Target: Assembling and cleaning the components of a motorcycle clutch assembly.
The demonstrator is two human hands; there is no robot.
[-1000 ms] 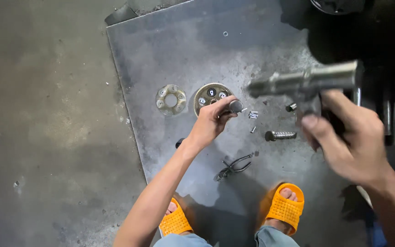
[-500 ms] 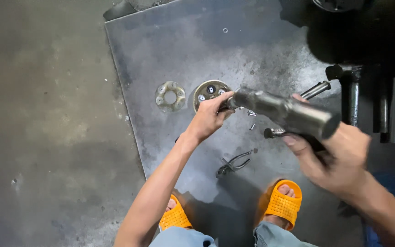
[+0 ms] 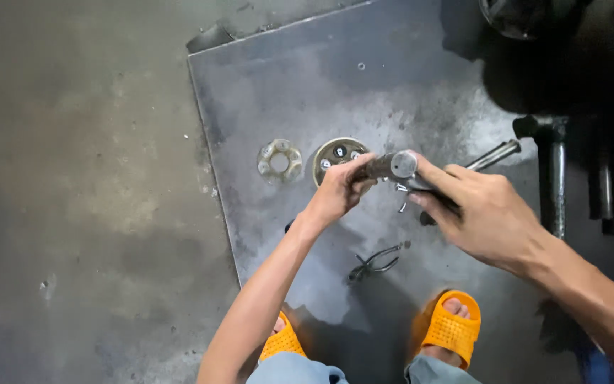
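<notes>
My right hand (image 3: 485, 213) grips a grey metal power tool (image 3: 396, 166) and points its cylindrical nose down and to the left. My left hand (image 3: 339, 192) pinches the front end of that tool, just beside a round metal disc with several holes (image 3: 332, 155). The disc lies on a dark steel plate (image 3: 321, 78) on the floor. A ring-shaped flange (image 3: 279, 161) rests to the left of the disc. Small screws (image 3: 401, 206) lie under the tool, partly hidden by my hands.
A bent wire clip (image 3: 374, 262) lies on the plate near my feet in orange sandals (image 3: 450, 328). A long bolt (image 3: 495, 153) sticks out behind my right hand. Steel bars and a hammer-like tool (image 3: 556, 178) lie at the right. Bare concrete floor (image 3: 72, 213) spreads to the left.
My right hand has swung the tool from the right, down and left to the disc. My left hand, which was at the disc, now holds the tool's front end.
</notes>
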